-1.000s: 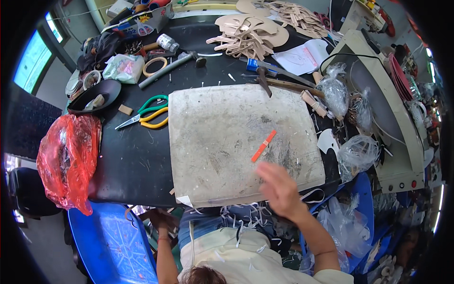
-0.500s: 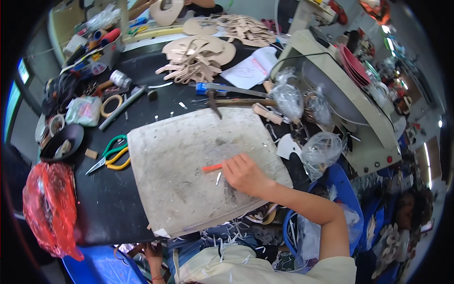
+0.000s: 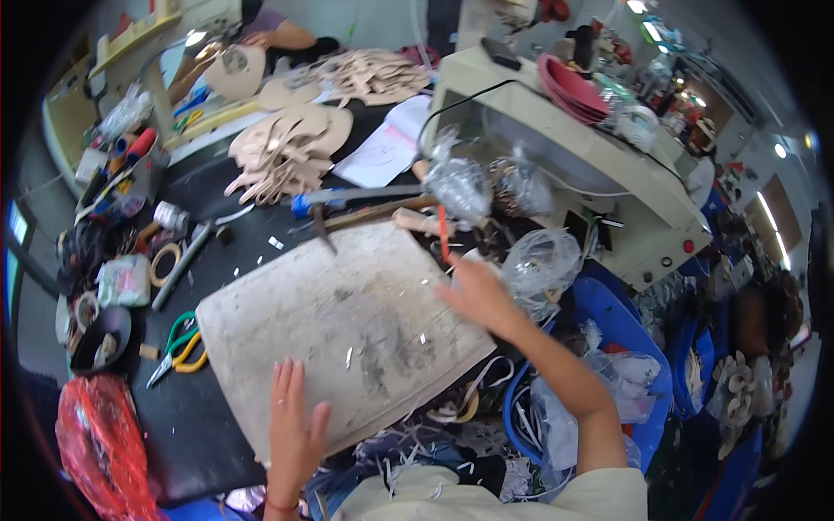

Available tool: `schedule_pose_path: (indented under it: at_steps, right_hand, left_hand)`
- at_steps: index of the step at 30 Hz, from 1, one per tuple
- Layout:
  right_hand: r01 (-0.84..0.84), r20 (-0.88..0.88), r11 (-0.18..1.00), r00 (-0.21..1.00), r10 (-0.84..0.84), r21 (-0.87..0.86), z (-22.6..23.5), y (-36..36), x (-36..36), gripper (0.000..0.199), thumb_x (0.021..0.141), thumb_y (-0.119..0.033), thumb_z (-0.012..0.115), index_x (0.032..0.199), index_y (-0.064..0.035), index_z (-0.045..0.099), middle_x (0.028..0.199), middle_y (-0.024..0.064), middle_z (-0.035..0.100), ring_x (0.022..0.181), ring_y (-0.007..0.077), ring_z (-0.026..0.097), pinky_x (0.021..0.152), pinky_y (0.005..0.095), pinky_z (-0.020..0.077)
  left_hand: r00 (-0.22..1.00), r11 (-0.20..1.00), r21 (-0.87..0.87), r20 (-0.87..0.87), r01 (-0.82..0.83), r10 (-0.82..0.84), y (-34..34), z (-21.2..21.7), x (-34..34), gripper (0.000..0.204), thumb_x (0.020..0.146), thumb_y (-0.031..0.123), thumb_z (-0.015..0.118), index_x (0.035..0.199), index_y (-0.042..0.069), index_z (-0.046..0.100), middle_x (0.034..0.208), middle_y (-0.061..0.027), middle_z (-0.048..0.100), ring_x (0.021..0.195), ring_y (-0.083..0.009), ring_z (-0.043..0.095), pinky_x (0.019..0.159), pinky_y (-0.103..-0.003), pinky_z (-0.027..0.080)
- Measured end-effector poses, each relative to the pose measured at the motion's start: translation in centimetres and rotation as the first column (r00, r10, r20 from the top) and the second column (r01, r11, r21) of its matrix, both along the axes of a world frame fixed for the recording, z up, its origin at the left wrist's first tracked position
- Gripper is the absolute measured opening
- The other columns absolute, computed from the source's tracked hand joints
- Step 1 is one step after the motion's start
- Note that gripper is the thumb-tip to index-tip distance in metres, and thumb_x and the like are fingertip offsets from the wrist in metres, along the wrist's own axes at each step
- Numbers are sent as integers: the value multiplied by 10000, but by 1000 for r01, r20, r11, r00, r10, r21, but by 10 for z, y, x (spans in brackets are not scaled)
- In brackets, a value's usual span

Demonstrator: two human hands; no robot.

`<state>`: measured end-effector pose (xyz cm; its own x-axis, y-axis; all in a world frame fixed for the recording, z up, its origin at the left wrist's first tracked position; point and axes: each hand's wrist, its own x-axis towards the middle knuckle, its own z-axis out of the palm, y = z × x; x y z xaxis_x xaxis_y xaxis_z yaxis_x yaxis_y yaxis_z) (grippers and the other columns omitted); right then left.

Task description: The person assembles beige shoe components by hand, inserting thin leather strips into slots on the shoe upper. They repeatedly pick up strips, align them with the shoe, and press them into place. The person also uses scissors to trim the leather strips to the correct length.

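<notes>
My right hand is at the right edge of the pale, stained board. Its fingers are closed on the lower end of a slim orange-red stick pointing away from me; its exact kind is unclear. Over the board's near left part is my left hand, fingers stretched and thumb apart, with nothing in it. Small white scraps lie on the board. A hammer lies across its far edge, beside a small light wooden block.
Green- and yellow-handled pliers and a red plastic bag are at left. Beige cut pieces are piled at the back. Clear bags and a cream machine stand right, above a blue bin. Another person's arm shows behind.
My right hand has moved from mid-board to its right edge with the orange-red stick. My left hand has come up from below over the board. The whole view has shifted and turned.
</notes>
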<state>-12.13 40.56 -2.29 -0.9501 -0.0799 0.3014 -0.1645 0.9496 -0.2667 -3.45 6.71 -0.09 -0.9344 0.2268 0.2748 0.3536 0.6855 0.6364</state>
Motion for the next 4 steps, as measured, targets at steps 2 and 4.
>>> schedule_pose_path:
  at_steps: [2,4]
  right_hand:
    - [33,41,998,999,-31,-47,-10,-2,12,442,870,-285,582,1142,47,476,965,269,556,925,412,576,775,470,482]
    - [136,85,980,989,-125,-144,-15,-10,10,491,880,-310,575,1201,44,463,982,298,552,972,421,573,807,479,481]
  left_hand:
    - [983,967,-183,-12,176,-181,37,-10,-15,520,774,177,676,1211,-17,471,1315,-239,416,1234,-411,384,1053,-471,288]
    - [962,920,-295,-10,259,-274,56,-10,-24,546,772,215,687,1213,-19,467,1324,-236,406,1240,-415,374,1055,-482,279]
